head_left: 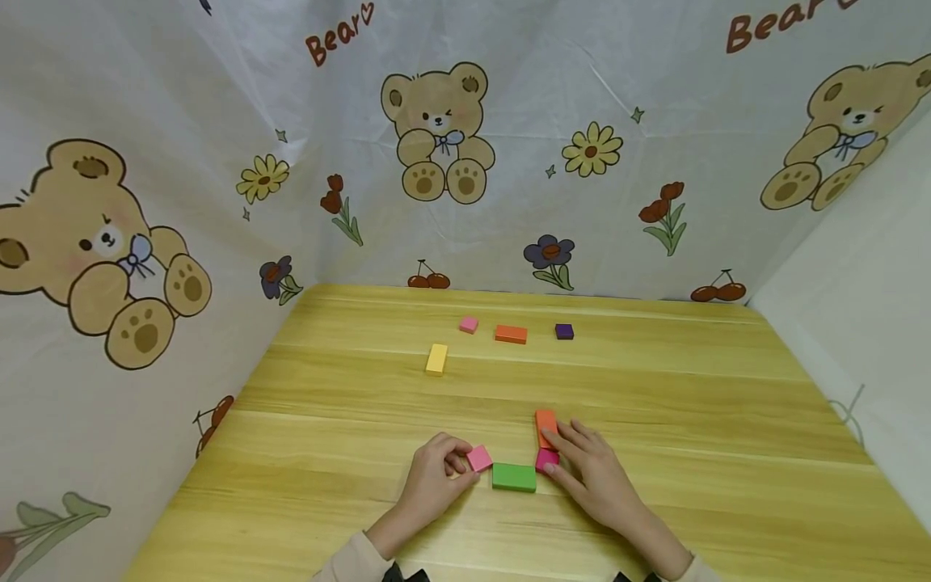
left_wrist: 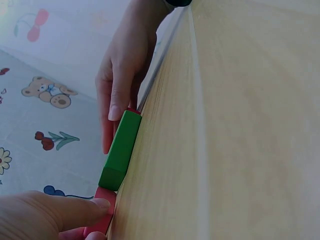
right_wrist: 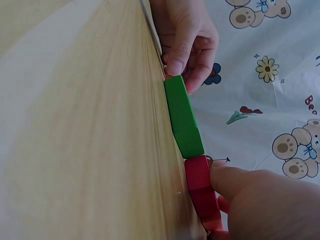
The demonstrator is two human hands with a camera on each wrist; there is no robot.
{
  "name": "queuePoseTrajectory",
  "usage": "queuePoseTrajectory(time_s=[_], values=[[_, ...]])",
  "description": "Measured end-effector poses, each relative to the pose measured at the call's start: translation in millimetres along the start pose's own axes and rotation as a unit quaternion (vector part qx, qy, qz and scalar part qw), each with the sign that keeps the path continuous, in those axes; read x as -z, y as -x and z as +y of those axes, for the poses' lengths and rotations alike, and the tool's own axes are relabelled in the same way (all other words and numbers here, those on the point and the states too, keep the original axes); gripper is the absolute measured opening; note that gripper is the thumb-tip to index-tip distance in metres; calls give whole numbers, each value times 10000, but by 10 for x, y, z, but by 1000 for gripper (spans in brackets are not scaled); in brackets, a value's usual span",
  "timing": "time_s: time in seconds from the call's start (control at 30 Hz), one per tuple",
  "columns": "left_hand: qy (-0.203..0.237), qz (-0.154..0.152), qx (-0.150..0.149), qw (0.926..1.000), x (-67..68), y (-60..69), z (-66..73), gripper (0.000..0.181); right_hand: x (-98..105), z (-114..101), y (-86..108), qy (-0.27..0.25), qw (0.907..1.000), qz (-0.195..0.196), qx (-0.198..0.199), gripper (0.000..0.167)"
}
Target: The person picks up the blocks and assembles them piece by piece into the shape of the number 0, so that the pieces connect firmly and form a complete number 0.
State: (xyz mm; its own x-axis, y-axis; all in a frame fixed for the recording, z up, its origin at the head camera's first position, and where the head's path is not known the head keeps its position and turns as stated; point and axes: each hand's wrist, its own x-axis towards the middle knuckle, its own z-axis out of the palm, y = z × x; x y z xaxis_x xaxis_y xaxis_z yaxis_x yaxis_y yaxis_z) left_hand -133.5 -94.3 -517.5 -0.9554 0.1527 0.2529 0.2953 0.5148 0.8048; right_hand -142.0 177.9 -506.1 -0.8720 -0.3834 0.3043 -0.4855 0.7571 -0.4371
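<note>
Between my left grip (head_left: 436, 477) and right grip (head_left: 600, 482), the green block (head_left: 514, 478) lies long axis crosswise. The left pinches a pink block (head_left: 479, 458); the right, fingers fairly straight, touches a magenta block (head_left: 545, 461) and, farther out, an orange block (head_left: 545, 424) pointing lengthwise away.

- Tabletop (head_left: 691, 388): wood-grain finish, yellow; grain run left to right; soft sheen reflected at near edge.
- Rear and left sides: enclosed by creased white sheet (head_left: 524, 202), printed with teddy bears (head_left: 436, 153), daisies (head_left: 591, 151), tulips (head_left: 658, 212), cherries (head_left: 429, 280), brown "Bear" lettering (head_left: 339, 34).
- Right side: bounded by plainer white surface (head_left: 873, 299).
- Scene: evenly lit.
</note>
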Motion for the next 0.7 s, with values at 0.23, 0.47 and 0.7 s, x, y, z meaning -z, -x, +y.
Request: queuePoseTrajectory(time_s=[0.23, 0.47, 0.7], values=[[30, -32, 40, 10000, 6, -2, -12, 33, 1, -5, -3, 1, 10000, -47, -62, 51], [232, -360, 130, 9990, 74, -7, 24, 44, 4, -4, 3, 9, 9999, -35, -99, 52], [407, -629, 276, 9968, 337, -133, 55, 51, 4, -9, 5, -33, 9999, -21, -138, 52]])
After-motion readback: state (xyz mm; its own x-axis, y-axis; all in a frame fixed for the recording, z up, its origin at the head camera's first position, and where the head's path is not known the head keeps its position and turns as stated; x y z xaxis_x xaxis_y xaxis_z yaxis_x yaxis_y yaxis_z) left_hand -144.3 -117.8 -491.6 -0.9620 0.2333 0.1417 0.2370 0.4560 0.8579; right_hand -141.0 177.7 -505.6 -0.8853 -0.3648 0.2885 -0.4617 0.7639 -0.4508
